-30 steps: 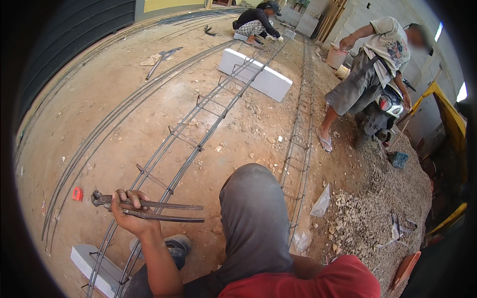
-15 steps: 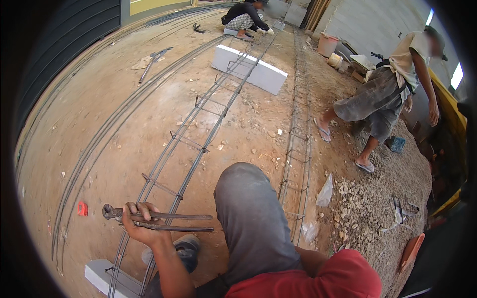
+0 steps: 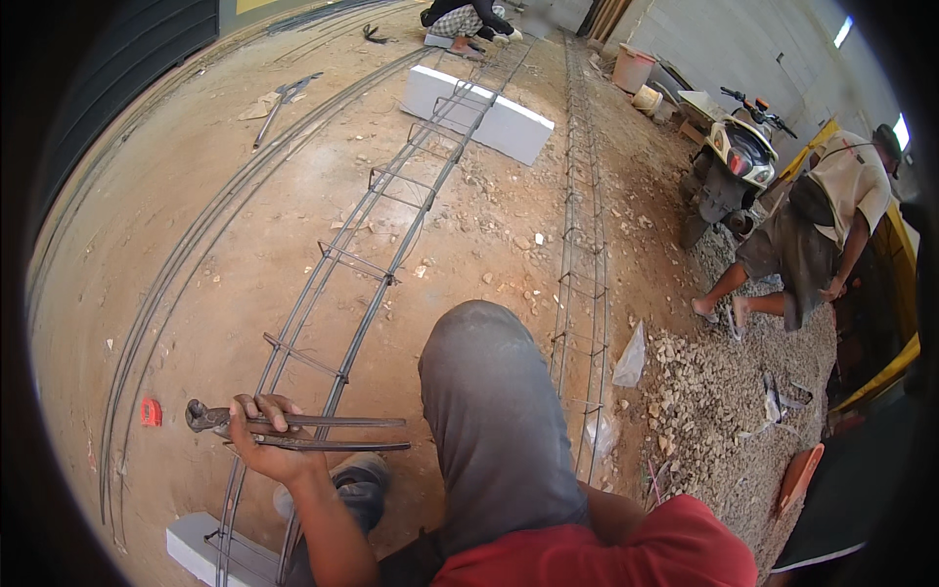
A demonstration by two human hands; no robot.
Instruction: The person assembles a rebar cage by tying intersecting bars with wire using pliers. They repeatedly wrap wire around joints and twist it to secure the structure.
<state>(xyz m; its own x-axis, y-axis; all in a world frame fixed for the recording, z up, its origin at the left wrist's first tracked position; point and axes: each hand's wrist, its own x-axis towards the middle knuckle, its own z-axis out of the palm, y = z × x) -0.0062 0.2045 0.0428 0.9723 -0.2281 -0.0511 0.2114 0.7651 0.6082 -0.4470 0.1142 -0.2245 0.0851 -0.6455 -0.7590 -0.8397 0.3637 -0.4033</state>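
My left hand (image 3: 266, 435) is closed around a pair of end-cutting pincers (image 3: 357, 423), just below their jaws. The two long handles point right, toward my raised knee, and stand slightly apart. Under this hand runs a long rebar cage (image 3: 341, 375) with square stirrups. White blocks hold it off the dirt: a near block (image 3: 196, 548) at the lower left and a far block (image 3: 523, 125) farther up. Of my right arm only the red sleeve and a bit of forearm (image 3: 614, 511) show behind my knee; the right hand is hidden.
A second rebar cage (image 3: 599, 279) lies to the right, beside a gravel heap (image 3: 704, 411). Loose bars (image 3: 161, 313), a red tape measure (image 3: 151, 412) and bolt cutters (image 3: 279, 106) are on the left. A co-worker (image 3: 817, 225) bends near a motorcycle (image 3: 738, 157); another (image 3: 469, 22) squats far off.
The co-worker on the right has moved farther right and now bends down, uncovering the motorcycle. The whole view has shifted slightly. My left hand keeps its hold on the pincers.
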